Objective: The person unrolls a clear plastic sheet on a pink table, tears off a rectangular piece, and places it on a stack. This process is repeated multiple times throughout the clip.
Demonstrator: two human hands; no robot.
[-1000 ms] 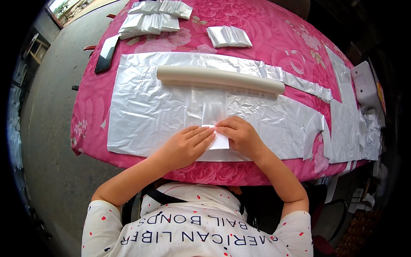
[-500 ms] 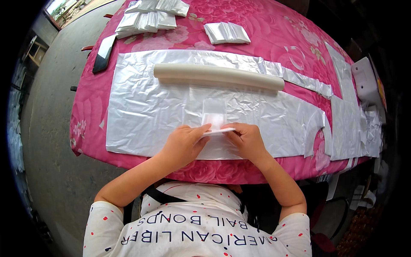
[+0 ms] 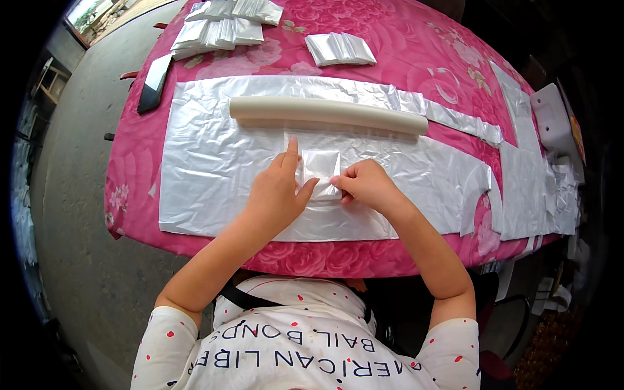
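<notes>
A small square packet of folded clear plastic sheet [image 3: 322, 160] lies on a large, shiny white plastic sheet [image 3: 214, 175] spread over the table. My left hand [image 3: 278, 188] is beside the packet's left edge, index finger stretched forward and thumb apart at the lower left corner. At the packet's lower right edge, my right hand [image 3: 367, 184] pinches the folded plastic between thumb and fingers. Just beyond the packet, a long pale tube [image 3: 325, 116] lies across the sheet. The sheet's right end has a curved cut-out and strap-like strips, like an apron.
Folded plastic packets [image 3: 221, 29] are stacked at the far left, with another row of packets [image 3: 340, 49] at the far middle. A phone [image 3: 155, 83] lies by the left table edge. More plastic sheets [image 3: 525, 188] and a white box [image 3: 552, 117] are at the right, on a pink floral tablecloth [image 3: 136, 162].
The raised fold in my fingers has been laid flat into the square packet. My left hand has moved forward and its fingers have spread; my right hand has shifted slightly forward.
</notes>
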